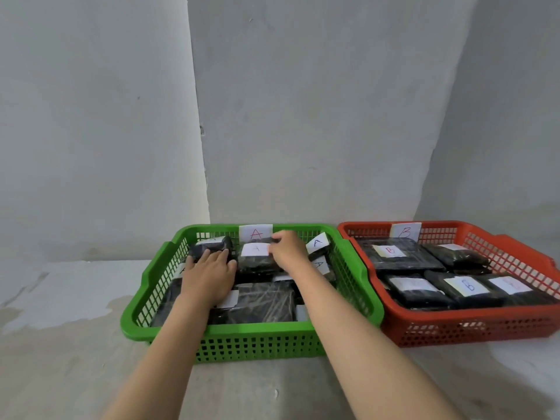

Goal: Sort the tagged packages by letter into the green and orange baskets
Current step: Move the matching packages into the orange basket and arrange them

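Note:
A green basket [357, 268] with an "A" card on its back wall holds several black wrapped packages with white "A" tags. Beside it on the right stands an orange basket [521, 253] with a "B" card, filled with black packages tagged "B" [468, 286]. My left hand [209, 274] lies with straight fingers on a small black package [212, 247] at the green basket's back left. My right hand [288, 248] has curled fingers at the right edge of an "A"-tagged package [256, 262] in the back middle; part of that package is hidden by the hand.
Both baskets sit on a grey concrete floor against a pale wall. A wall corner juts out behind the green basket's left side. Bare floor lies to the left and in front of the baskets.

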